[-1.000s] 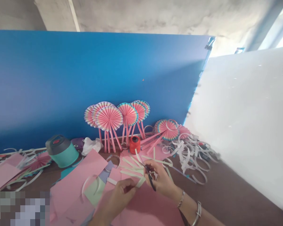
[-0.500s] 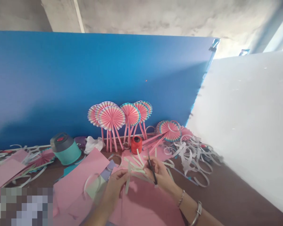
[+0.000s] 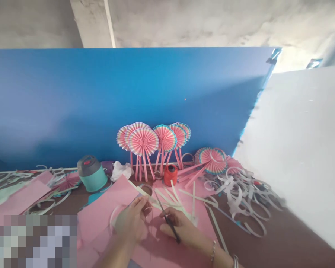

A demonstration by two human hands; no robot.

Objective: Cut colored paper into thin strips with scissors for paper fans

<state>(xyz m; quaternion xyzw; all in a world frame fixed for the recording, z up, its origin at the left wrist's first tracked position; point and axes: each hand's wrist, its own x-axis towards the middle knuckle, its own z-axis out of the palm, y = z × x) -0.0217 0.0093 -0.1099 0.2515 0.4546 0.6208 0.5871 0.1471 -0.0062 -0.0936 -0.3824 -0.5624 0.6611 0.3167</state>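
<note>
In my right hand is a pair of scissors, seen nearly edge-on, its dark handle low and its thin blades pointing up and left. My left hand is closed, its fingertips pinching a narrow pale strip that slants across a pink sheet. The two hands are a short way apart, above pink paper. Several loose pale strips lie just beyond my right hand, crossing one another.
Pleated pink paper fans on stems stand against a blue panel. Before them are a red spool and a teal-and-grey container. Curled white strips heap up at right; more pink sheets lie at left.
The view has swung left, so things appear farther right. My left hand now holds a strip slanting up and left, where an upright strip was before. The scissors have tilted left.
</note>
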